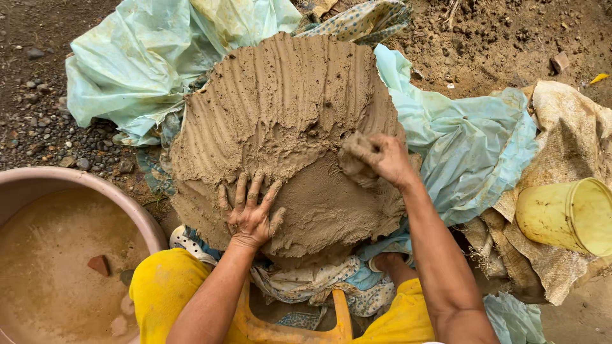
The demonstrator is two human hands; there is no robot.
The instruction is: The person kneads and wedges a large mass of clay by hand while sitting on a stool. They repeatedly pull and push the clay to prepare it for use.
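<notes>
A big mound of wet brown clay (287, 108) lies on pale green plastic sheeting (472, 146). Its upper part is ridged with finger grooves; the lower part is smoother. My left hand (252, 213) presses flat on the lower front of the mound with fingers spread. My right hand (379, 159) is closed around a lump of clay (354, 156) at the mound's right side. Both hands are smeared with clay.
A pink basin (131, 204) of muddy water with a brick piece in it sits at the lower left. A yellow bucket (567, 216) lies on burlap sacking (574, 134) at the right. Gravel and bare soil surround the sheeting. An orange stool edge (341, 318) shows below.
</notes>
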